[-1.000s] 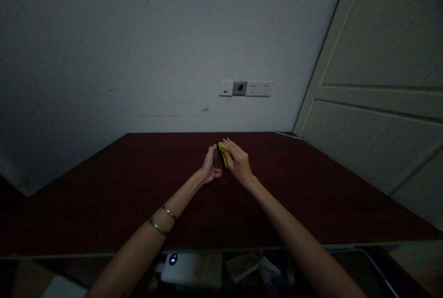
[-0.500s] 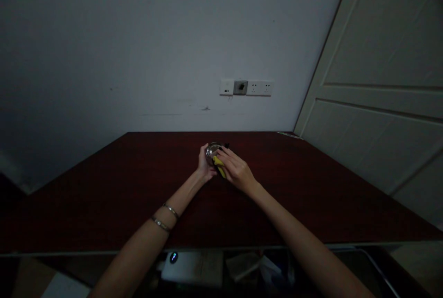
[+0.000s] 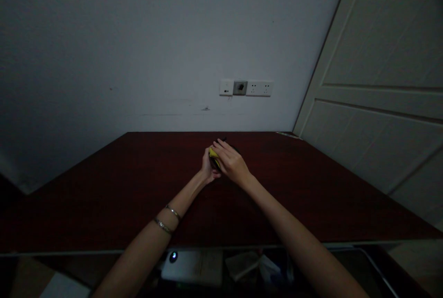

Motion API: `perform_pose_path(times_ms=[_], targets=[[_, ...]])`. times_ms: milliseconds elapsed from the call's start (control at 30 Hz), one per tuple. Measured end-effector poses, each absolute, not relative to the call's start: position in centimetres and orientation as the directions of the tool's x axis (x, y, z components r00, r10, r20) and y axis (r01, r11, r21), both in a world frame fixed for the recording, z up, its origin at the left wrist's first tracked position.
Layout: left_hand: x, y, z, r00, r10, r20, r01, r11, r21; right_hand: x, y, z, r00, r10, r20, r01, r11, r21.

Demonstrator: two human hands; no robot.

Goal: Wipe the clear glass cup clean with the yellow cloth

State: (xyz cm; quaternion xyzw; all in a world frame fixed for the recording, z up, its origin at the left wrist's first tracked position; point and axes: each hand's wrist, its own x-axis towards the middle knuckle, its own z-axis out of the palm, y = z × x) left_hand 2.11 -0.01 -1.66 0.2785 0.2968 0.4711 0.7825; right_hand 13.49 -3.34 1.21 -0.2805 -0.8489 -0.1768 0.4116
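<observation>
Over the middle of the dark red tabletop, my left hand (image 3: 207, 169) is closed around the left side of a round metal object with dark parts (image 3: 213, 164). Its exact kind does not show, since my hands cover most of it. My right hand (image 3: 232, 162) presses a yellow cloth (image 3: 213, 153) against its face, fingers laid across the top. A bit of the cloth pokes out toward my left thumb. A small dark tip (image 3: 224, 139) sticks up past my right fingers.
The tabletop (image 3: 104, 196) meets a pale wall with sockets (image 3: 258, 88). A panelled white door (image 3: 374, 104) stands at the right. Under the front edge, a white box-shaped device with a lit display (image 3: 194, 268) and crumpled wrappers (image 3: 272, 270) lie in an open drawer or shelf.
My right hand has slid the yellow cloth up and left across the metal object. The shiny round face seen before is now covered by the hand and cloth.
</observation>
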Motion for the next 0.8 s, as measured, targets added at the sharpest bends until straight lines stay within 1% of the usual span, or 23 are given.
perform_pose_path(times_ms=[67, 133, 200, 300, 367, 467, 567, 633, 733, 800], targets=[[2.2, 0.0, -1.7, 0.29, 0.951, -0.106, -0.698, 0.286, 0.656, 13.2, -3.6, 0.8, -0.561, 0.297, 0.773, 0.594, 0.794, 0.126], [2.2, -0.1, -1.5, 0.23, 0.973, -0.025, -0.777, 0.199, 0.598, 13.1, -3.9, 0.4, -0.604, 0.259, 0.754, 0.562, 0.809, 0.172], [2.0, -0.2, -1.2, 0.262, 0.965, 0.011, -0.781, 0.205, 0.589, 13.2, -4.2, 0.1, -0.624, 0.231, 0.747, 0.536, 0.822, 0.193], [1.6, -0.4, -0.9, 0.291, 0.956, 0.043, -0.767, 0.207, 0.607, 13.8, -4.5, -0.2, -0.609, 0.221, 0.762, 0.533, 0.825, 0.187], [1.4, -0.4, -1.0, 0.289, 0.957, -0.019, -0.724, 0.232, 0.65, 14.2, -4.4, -0.2, -0.568, 0.239, 0.788, 0.561, 0.812, 0.158], [1.3, -0.5, -1.2, 0.334, 0.928, -0.167, -0.599, 0.345, 0.722, 14.4, -3.7, 0.4, -0.463, 0.303, 0.833, 0.624, 0.779, 0.063], [1.6, -0.7, -1.3, 0.354, 0.914, -0.198, -0.563, 0.377, 0.736, 13.9, -2.7, 1.3, -0.373, 0.357, 0.856, 0.662, 0.749, -0.024], [1.7, -0.9, -1.3, 0.34, 0.917, -0.207, -0.571, 0.377, 0.73, 13.4, -2.3, 1.8, -0.384, 0.362, 0.849, 0.671, 0.742, -0.013], [1.5, -0.9, -1.4, 0.32, 0.918, -0.233, -0.582, 0.384, 0.717, 12.9, -2.3, 2.1, -0.468, 0.354, 0.81, 0.668, 0.741, 0.062], [1.4, -0.8, -1.6, 0.341, 0.905, -0.256, -0.573, 0.416, 0.706, 12.6, -2.6, 1.9, -0.521, 0.342, 0.782, 0.656, 0.747, 0.11]])
